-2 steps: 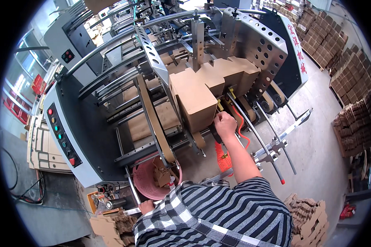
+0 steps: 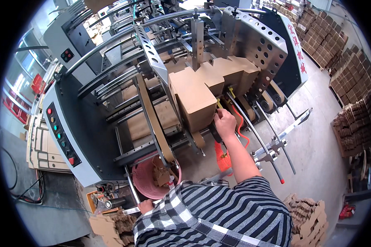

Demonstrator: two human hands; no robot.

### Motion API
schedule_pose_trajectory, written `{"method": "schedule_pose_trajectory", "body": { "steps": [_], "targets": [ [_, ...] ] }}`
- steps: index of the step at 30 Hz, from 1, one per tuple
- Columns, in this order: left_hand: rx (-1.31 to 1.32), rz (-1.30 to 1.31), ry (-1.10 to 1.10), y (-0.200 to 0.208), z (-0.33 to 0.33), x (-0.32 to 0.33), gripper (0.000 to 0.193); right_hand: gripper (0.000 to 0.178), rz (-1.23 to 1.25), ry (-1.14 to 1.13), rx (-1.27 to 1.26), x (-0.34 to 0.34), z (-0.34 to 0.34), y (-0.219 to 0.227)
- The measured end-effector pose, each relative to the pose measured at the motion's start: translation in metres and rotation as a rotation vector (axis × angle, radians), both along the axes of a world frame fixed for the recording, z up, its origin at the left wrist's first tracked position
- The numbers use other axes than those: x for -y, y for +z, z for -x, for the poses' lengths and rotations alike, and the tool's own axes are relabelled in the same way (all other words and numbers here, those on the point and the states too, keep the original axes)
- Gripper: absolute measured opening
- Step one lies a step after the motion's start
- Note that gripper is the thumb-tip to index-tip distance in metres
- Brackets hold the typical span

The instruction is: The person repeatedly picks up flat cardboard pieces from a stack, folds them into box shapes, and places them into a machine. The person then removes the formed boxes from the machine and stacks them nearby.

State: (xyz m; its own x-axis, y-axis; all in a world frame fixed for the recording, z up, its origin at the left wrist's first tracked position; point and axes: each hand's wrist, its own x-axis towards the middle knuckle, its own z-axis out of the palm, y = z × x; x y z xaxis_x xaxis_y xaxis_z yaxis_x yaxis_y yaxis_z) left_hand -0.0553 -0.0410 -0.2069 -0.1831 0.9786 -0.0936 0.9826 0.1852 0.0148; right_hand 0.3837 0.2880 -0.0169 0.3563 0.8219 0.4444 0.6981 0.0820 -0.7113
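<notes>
Cardboard blanks (image 2: 193, 99) are standing on edge in a brown stack in the feeder of the folding machine (image 2: 90, 123), and I am reaching up to them with my right hand (image 2: 225, 122). My right arm is stretching forward from the striped sleeve, nearly straight, with the wrist bending slightly inward. The fingers are curling closed against the lower right corner of the stack, beside a dark knob; whether they are pinching the cardboard or the knob I cannot tell. My left hand (image 2: 146, 206) is hanging low by my side, well apart from the right, and its fingers are wrapping around a thin pale bar at the machine's lower edge. A pink bucket (image 2: 142, 181) holding cardboard scraps is sitting just above that hand. An orange coiled hose (image 2: 240, 127) is running down beside my right forearm. Bundled cartons (image 2: 309, 218) are lying on the floor to my right.
</notes>
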Motion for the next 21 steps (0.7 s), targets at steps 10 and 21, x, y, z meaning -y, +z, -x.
{"method": "schedule_pose_trajectory", "body": {
  "steps": [10, 21],
  "targets": [
    [0.029, 0.062, 0.030, 0.003, -0.001, -0.003, 0.016, 0.008, -0.066, 0.016, 0.040, -0.011, 0.004, -0.005],
    [0.007, 0.061, 0.054, 0.002, -0.001, -0.002, 0.017, 0.009, 0.040, -0.018, -0.048, 0.003, 0.010, 0.004]
  ]
}}
